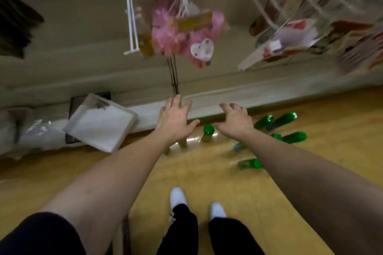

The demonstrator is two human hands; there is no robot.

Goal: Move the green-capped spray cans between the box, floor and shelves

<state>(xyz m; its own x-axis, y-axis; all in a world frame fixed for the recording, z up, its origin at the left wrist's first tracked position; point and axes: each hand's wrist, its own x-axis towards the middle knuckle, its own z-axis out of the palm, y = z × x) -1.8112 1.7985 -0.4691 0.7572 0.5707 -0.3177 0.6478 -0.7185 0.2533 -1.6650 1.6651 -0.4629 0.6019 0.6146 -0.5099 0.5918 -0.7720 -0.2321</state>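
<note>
Green-capped bottles (pixel 269 130) lie scattered on the yellow floor (pixel 207 176) by the shelf base (pixel 207 99), just beyond my hands. I see my left hand (pixel 175 119) and right hand (pixel 235 120) spread wide above them, holding nothing. Pink packets (pixel 186 35) hang overhead.

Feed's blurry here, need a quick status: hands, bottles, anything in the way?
Left hand open, right hand open, holding nothing. Green-capped bottles scattered on the wooden floor below them. Pink hanging packs above; white tray leaning left.
</note>
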